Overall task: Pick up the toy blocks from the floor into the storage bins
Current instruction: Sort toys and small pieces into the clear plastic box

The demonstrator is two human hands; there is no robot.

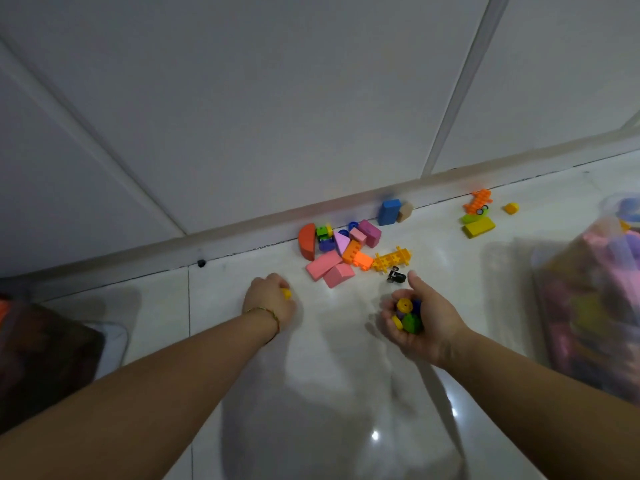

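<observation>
Pinching a yellow block [286, 293] in the curled left hand [268, 299] down at the floor [221, 282], cupping a heap of small pieces [408, 315] in the palm-up right hand [420, 318], fingers curled round them, with loose blocks [341, 251] strewn by the wall [277, 116] ahead and a full bin [595, 292] at right.

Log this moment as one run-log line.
left hand: grips yellow piece | right hand: palm up, cups small pieces | block pile: uncollected | storage bin: right side, holds blocks
</observation>
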